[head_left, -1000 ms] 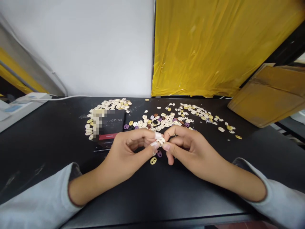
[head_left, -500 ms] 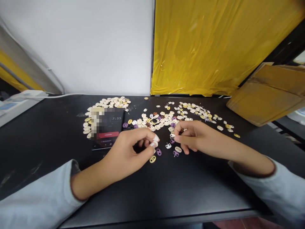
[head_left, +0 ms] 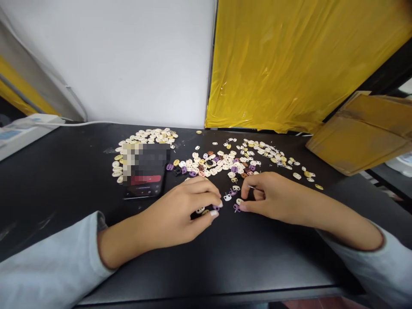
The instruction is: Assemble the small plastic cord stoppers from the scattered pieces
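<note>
Both hands are down on the tabletop (head_left: 225, 257) now. The right hand (head_left: 273, 197) is pinched nearly closed over a small white bead (head_left: 239, 201) just off its fingertips at 9 o'clock, grip unclear. The left hand (head_left: 180, 212), curled, covers a bead near 3 o'clock. Half a second ago the left hand was raised.

Head-worn view, looking forward and down, close over black table (head_left: 64, 180), edges seemingly stretched
</note>
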Demonstrator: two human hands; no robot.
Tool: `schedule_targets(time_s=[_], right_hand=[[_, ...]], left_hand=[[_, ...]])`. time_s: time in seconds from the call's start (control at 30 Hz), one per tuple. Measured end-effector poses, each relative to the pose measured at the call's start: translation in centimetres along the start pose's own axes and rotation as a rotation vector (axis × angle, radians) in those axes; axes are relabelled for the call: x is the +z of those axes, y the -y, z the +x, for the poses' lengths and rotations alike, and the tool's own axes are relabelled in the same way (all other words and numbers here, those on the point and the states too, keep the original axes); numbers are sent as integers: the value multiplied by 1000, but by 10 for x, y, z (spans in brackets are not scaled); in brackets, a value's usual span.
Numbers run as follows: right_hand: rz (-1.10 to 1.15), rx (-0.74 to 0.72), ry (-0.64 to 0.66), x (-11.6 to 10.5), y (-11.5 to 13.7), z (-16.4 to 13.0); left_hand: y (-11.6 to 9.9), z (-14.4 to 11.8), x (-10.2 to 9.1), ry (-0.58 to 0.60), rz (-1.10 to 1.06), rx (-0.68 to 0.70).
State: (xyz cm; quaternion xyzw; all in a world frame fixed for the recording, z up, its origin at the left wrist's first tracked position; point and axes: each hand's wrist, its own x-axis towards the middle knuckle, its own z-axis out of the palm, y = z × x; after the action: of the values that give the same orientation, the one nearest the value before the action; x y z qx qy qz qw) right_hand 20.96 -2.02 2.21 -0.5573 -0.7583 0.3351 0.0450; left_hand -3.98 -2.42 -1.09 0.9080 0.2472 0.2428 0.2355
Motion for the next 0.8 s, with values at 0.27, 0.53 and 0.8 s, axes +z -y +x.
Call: schedule_targets(time_s=[0.27, 0.53, 0.8], right_hand=[[65, -97, -115, 13, 10, 1], [44, -277, -281, 22, 14, 13], [-83, -203, -406, 2, -14, 27]], left_hand=[[-2, -2, 0, -167, -77, -118], [3, -1, 2, -219, -51, -163], [2, -1, 3, -10, -7, 6]])
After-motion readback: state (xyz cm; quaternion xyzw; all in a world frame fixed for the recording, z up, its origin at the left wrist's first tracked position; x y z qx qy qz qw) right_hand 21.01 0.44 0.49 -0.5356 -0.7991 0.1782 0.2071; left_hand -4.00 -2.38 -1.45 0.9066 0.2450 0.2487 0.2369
